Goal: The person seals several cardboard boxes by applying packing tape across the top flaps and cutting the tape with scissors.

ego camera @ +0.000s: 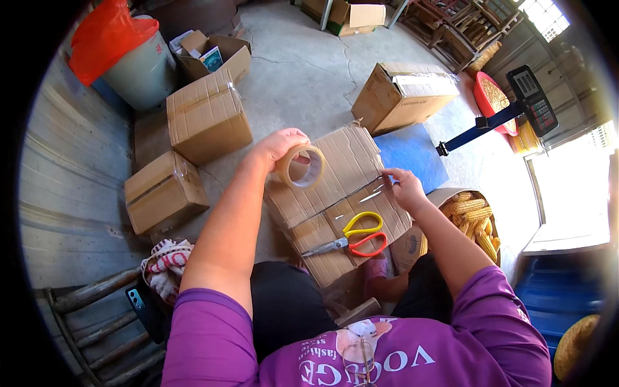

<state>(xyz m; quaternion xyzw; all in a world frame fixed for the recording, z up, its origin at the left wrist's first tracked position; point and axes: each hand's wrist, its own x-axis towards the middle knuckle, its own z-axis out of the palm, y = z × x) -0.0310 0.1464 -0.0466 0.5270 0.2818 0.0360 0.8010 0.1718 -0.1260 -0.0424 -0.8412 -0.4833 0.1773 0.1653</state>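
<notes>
A closed cardboard box [333, 164] stands before me between my knees, its top flaps meeting at a central seam. In my left hand [283, 145] is a roll of clear packing tape [285, 175], held on edge over the far left part of the box top. The fingertips of my right hand [405, 189] touch the box's right edge at the end of the seam; whether they pinch anything there is hidden. Glossy tape shows along the near flap. Scissors [342, 242] with one yellow and one red handle lie on that flap, blades pointing left.
Two taped cartons [208, 116] [164, 193] stand at left, near an open carton [237, 58] and a bin [145, 72] under a red bag. Beyond my box, another carton [401, 101] sits by a blue platform scale [416, 150]. Corn cobs [469, 213] fill a container at right.
</notes>
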